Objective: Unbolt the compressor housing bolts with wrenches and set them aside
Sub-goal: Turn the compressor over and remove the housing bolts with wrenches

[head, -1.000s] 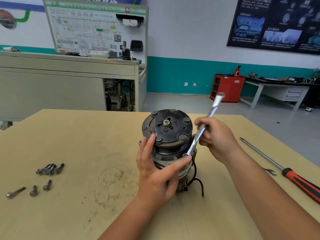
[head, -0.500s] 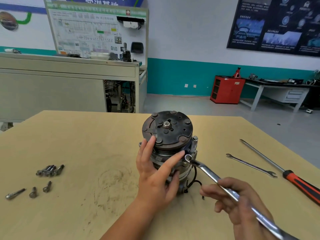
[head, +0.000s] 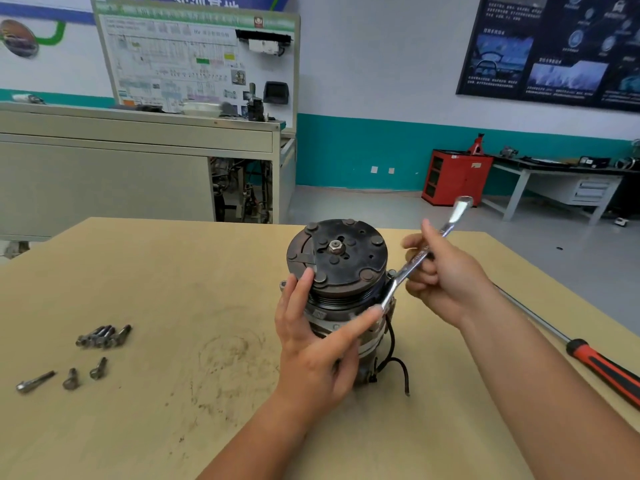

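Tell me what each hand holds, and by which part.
The right hand grips the wrench at mid-shaft; the left hand holds the compressor around its housing.

Hidden behind left hand [head: 311, 355]: wrench [head: 412, 268] head; screwdriver [head: 602, 365] handle cut off.

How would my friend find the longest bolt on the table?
Look at the wooden table, left of the compressor. This side of the heap of bolts lie three loose ones in a row. The longest bolt is farthest left, longer than its two stubby neighbours.
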